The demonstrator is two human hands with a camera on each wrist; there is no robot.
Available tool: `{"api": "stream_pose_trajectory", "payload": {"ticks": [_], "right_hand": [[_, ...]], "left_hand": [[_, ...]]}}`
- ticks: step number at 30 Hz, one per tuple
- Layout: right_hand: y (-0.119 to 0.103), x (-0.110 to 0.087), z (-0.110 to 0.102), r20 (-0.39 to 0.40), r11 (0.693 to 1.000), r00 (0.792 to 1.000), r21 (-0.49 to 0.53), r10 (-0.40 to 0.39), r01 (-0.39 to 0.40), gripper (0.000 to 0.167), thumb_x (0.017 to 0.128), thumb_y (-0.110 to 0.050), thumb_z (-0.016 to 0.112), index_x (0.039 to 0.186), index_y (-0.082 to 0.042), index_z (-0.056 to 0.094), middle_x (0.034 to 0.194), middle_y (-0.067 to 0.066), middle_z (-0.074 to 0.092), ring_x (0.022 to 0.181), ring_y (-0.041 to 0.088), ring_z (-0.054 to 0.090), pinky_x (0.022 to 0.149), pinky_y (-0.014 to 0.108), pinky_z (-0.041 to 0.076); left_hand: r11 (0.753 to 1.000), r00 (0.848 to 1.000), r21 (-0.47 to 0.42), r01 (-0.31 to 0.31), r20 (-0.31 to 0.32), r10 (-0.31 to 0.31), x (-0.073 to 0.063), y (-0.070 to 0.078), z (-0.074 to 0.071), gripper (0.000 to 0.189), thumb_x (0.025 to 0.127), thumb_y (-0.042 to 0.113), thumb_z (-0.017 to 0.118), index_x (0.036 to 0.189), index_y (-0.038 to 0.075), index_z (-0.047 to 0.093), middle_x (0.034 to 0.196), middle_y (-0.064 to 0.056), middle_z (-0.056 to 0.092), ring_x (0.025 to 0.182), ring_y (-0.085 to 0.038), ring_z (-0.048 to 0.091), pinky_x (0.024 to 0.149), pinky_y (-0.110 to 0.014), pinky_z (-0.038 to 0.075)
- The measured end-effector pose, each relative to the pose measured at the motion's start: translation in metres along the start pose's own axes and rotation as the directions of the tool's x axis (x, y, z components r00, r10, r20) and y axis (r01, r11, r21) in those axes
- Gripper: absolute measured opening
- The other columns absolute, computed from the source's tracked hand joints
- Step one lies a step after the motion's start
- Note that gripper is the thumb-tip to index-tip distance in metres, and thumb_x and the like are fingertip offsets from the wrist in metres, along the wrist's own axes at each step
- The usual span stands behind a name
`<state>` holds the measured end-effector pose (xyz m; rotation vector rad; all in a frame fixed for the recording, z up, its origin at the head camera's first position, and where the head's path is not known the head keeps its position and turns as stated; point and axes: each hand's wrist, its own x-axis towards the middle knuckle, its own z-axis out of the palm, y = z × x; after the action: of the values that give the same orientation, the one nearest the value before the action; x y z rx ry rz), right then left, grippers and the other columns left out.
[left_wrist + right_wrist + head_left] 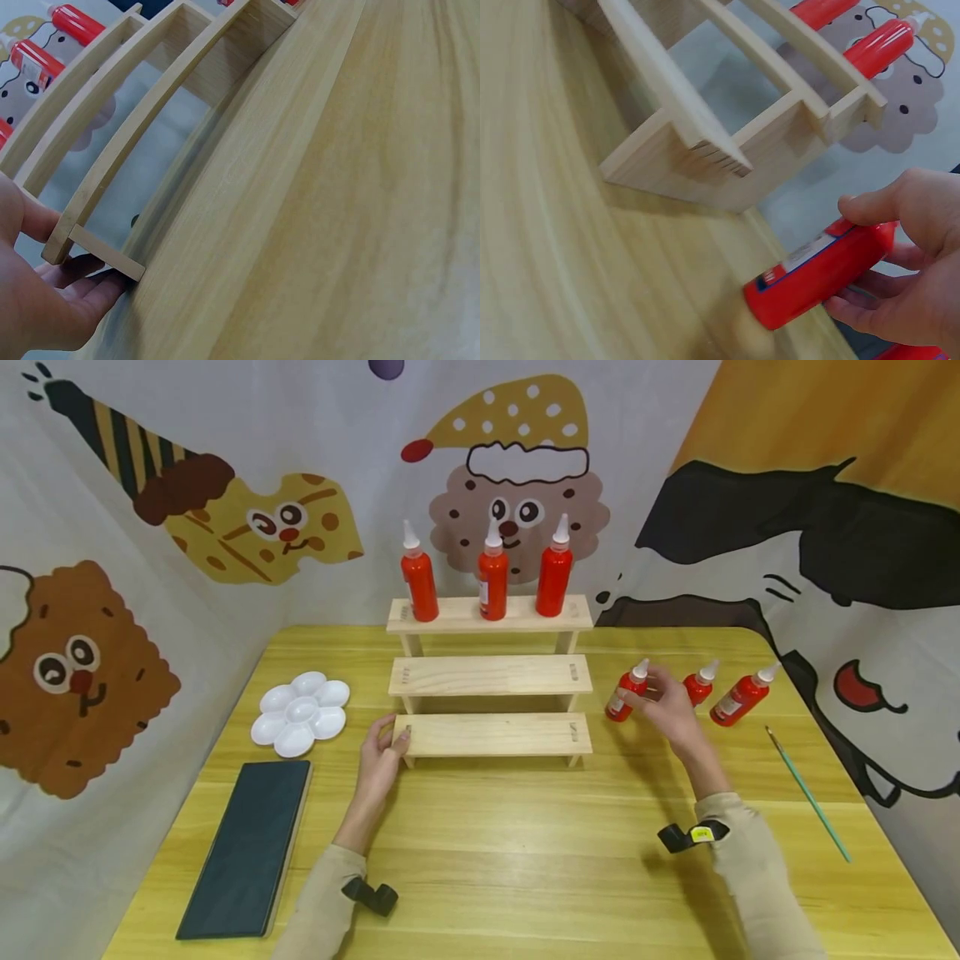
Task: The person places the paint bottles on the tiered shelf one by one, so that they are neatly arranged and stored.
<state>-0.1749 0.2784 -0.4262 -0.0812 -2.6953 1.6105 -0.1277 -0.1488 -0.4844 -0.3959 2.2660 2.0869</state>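
Head: my right grip (666, 702) is closed round a red squeeze bottle (624, 685), just right of the three-tier wooden rack (491, 675). Left wrist: my left grip (45, 300) clasps the lowest shelf (137, 124) at its end; brace firmly. Right wrist: thumb (877, 204) opposes fingers (859, 313); hold the bottle upright, pressure light.

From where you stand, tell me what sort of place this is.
Probably a painting or craft corner, though whether at home or in a studio I cannot tell. The white flower-shaped palette, the slim paintbrush and the red nozzle-tipped bottles, which look like paint, suggest it.
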Motion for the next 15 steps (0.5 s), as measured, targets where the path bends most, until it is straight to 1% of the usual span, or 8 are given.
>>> {"api": "stream_pose_trajectory", "payload": {"ticks": [2, 4, 10, 15], "right_hand": [[0.004, 0.000, 0.003, 0.002, 1.000, 1.000, 0.003, -0.015, 0.015, 0.056, 0.097, -0.015, 0.068, 0.142, 0.008, 0.044, 0.139, 0.032, 0.053, 0.129, 0.048, 0.054, 0.080, 0.010, 0.044], [0.009, -0.001, 0.004, -0.001, 1.000, 1.000, 0.004, -0.022, 0.022, 0.054, 0.096, -0.014, 0.068, 0.140, 0.008, 0.046, 0.137, 0.032, 0.054, 0.129, 0.049, 0.054, 0.078, 0.007, 0.044], [0.019, -0.003, 0.006, -0.022, 0.998, 0.999, -0.030, -0.047, 0.046, 0.053, 0.096, -0.011, 0.068, 0.141, 0.007, 0.046, 0.137, 0.032, 0.056, 0.128, 0.051, 0.054, 0.077, 0.005, 0.043], [0.021, -0.004, 0.009, -0.057, 0.995, 0.994, -0.055, -0.089, 0.086, 0.052, 0.096, -0.011, 0.069, 0.140, 0.006, 0.049, 0.135, 0.030, 0.059, 0.125, 0.049, 0.057, 0.077, 0.005, 0.043]], "left_hand": [[1.000, 1.000, -0.002, -0.001, -0.002, 0.001, 0.000, 0.000, 0.000, 0.049, 0.103, 0.011, 0.053, 0.150, 0.003, 0.041, 0.143, -0.027, 0.057, 0.122, -0.034, 0.061, 0.084, -0.016, 0.048], [1.000, 1.000, -0.002, -0.004, -0.005, 0.004, 0.000, 0.000, 0.000, 0.049, 0.103, 0.010, 0.053, 0.149, 0.003, 0.042, 0.142, -0.027, 0.057, 0.121, -0.034, 0.062, 0.084, -0.016, 0.048], [1.000, 1.000, -0.005, -0.005, -0.014, 0.005, 0.000, 0.000, 0.001, 0.047, 0.102, 0.009, 0.054, 0.148, 0.003, 0.044, 0.140, -0.028, 0.058, 0.118, -0.032, 0.063, 0.083, -0.017, 0.049], [1.000, 1.000, -0.001, -0.002, -0.019, 0.002, 0.000, 0.000, 0.001, 0.048, 0.102, 0.010, 0.053, 0.149, 0.004, 0.043, 0.141, -0.027, 0.058, 0.120, -0.034, 0.063, 0.086, -0.020, 0.050]]}}
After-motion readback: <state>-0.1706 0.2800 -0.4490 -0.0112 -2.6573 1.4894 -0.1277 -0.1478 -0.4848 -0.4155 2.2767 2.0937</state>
